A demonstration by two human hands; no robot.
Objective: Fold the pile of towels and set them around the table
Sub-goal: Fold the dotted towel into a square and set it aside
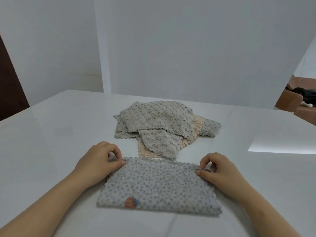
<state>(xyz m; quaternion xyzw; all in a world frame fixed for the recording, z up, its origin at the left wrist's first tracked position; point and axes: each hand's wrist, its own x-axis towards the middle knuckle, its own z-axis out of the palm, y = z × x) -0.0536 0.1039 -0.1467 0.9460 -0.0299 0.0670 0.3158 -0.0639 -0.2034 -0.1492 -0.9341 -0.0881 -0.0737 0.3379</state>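
Observation:
A grey dotted towel (159, 187), folded in half with a small orange patch near its front edge, lies on the white table (51, 134) right in front of me. My left hand (100, 161) pinches its far left corner between thumb and fingers. At the far right corner, my right hand (220, 170) pinches the cloth the same way. Behind the folded towel sits a loose pile of towels (160, 124), grey ones on top and a beige one (145, 151) sticking out underneath.
White walls stand close behind the table's far edge. A brown sofa (290, 103) with a dark shape lying on it shows through the gap at the far right. A dark door (10, 93) is at the left.

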